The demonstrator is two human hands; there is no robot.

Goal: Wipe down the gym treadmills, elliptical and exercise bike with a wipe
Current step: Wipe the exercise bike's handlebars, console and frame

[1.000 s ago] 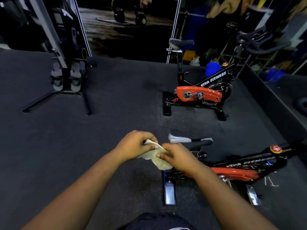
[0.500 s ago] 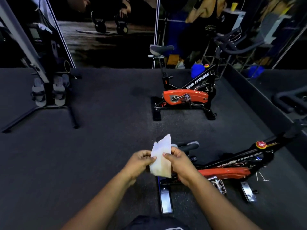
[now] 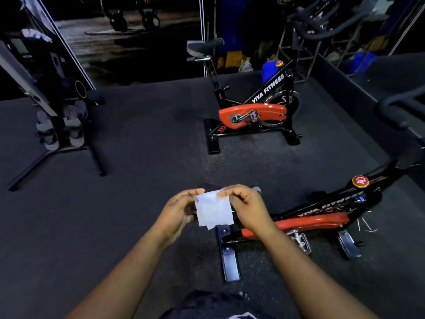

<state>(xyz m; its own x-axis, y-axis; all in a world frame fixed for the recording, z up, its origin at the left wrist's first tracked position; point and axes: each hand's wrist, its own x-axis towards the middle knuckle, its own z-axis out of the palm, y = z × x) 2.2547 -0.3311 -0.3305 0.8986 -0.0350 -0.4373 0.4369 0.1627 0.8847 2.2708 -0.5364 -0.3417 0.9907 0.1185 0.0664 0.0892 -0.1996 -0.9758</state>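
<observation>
Hanging flat as a pale, creased square between both hands, wipe [image 3: 213, 210], held in the air above the dark gym floor [image 3: 142, 157], low and near the middle of the view. Left hand [image 3: 178, 210] at its left edge, thumb and fingertips closed on the upper left corner, palm turned inward. Right hand [image 3: 247, 203] at the right edge, thumb and curled fingers pinching the upper right corner, knuckles up. Lower edge of the sheet loose and slightly ragged, touching nothing.

Directly behind and below the wipe, near exercise bike [image 3: 317, 219]: black frame lettered VIVA FITNESS, orange chain guard, a red knob on the sloping bar, a metal pedal, silver base feet on the floor. Saddle mostly hidden behind the hands, only a dark edge showing above them; contact between wipe and bike not discernible.

Farther up the floor, well apart, far exercise bike [image 3: 253, 111] of the same make, standing upright, grey saddle raised on its post, orange guard facing the camera.

Toward the floor's left edge, a tall black machine [image 3: 59, 125] with two grey footplates and a T-shaped base. Along the right edge, a raised dark border and curved black handlebars [image 3: 395, 111].
</observation>
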